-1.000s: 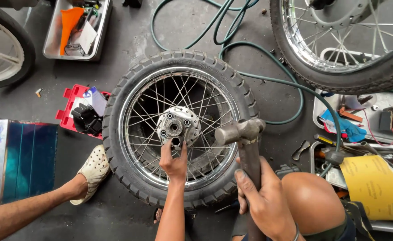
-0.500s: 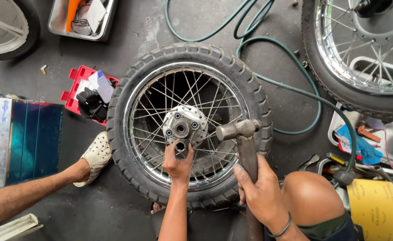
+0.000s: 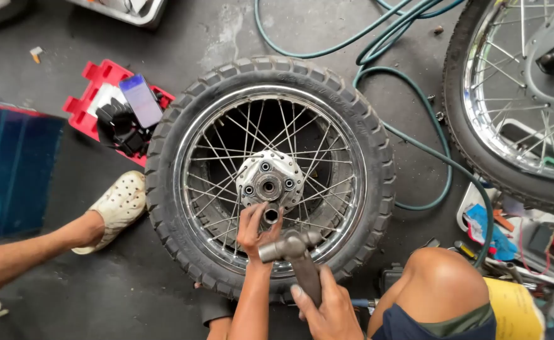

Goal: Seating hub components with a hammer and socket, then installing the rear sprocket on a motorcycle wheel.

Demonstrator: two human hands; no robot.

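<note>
Spoked wheel [image 3: 270, 176] lies flat on the floor, tyre fitted, hub [image 3: 269, 179] at its centre. Left hand [image 3: 256, 228] pinches a short metal sleeve [image 3: 270, 215] upright just below the hub. Right hand [image 3: 327, 311] is clenched round the hammer [image 3: 292, 252] handle, its head beside the sleeve. Judged: wheel heavy and rigid, best taken by the tyre; spokes thin, bendable. Sleeve small, smooth, liable to slip. A red tray [image 3: 94, 101] sits left of the wheel.

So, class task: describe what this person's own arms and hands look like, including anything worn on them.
Both forearms are bare, with no sleeves showing. The left hand and right hand wear no gloves, and no rings or watch can be seen. The wrists are bare where the view shows them.
</note>
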